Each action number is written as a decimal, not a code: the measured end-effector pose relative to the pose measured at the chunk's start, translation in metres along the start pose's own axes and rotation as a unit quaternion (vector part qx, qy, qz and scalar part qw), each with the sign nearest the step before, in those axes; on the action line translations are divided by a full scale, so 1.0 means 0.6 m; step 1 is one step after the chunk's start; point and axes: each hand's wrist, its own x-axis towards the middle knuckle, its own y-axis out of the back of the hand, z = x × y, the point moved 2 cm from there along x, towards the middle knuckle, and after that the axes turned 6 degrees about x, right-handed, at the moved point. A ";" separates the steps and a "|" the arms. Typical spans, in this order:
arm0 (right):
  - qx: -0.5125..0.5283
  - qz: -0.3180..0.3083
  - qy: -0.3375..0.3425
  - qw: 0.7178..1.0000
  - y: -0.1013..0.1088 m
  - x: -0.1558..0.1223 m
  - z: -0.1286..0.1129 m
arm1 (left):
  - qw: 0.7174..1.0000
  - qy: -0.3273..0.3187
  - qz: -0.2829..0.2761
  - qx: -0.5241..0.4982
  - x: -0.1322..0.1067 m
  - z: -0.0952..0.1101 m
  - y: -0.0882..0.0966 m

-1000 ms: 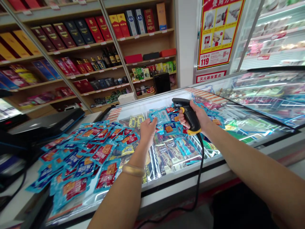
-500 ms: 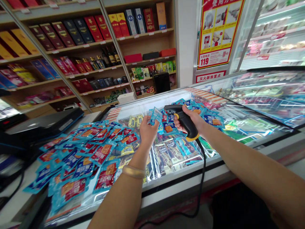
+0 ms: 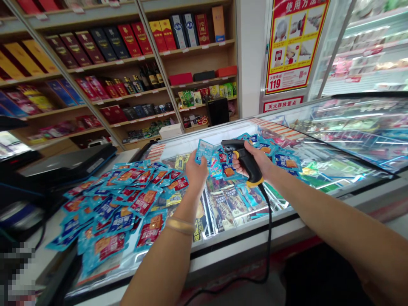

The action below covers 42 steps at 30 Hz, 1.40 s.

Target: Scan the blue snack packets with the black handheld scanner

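Note:
My left hand (image 3: 196, 172) pinches a light-blue snack packet (image 3: 204, 150), holding it up with its printed back towards me. In my right hand (image 3: 255, 161) is a black and yellow barcode scanner (image 3: 245, 159), its head aimed left at the packet, a short gap between them. A black cord (image 3: 269, 229) hangs from the scanner's handle. To the left, a heap of blue snack packets with red or dark-blue labels (image 3: 148, 199) lies on the glass-topped freezer (image 3: 153, 259). More such packets (image 3: 285, 161) lie beyond and to the right of my right hand.
Under the glass lie wrapped frozen goods (image 3: 223, 208). A flat black device (image 3: 68, 159) stands at the left. Behind are shelves of boxed bottles (image 3: 108, 44), a red and yellow poster (image 3: 291, 46) and a refrigerated display (image 3: 360, 51) at the right.
My left hand has moved the packet slightly left and up, away from the scanner, turning its back more into view. The right hand keeps its grip on the scanner. The view has shifted slightly.

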 end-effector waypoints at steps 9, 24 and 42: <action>0.031 -0.088 -0.067 0.993 -0.110 0.075 0.089 | 0.964 -0.110 0.070 0.233 0.042 -0.029 0.231; 0.024 -0.059 -0.109 0.992 -0.110 0.079 0.125 | 0.882 -0.149 -0.034 0.446 0.000 -0.062 0.261; 0.018 -0.001 0.038 0.999 0.033 -0.020 -0.030 | 0.873 -0.202 -0.316 0.312 -0.081 0.062 -0.063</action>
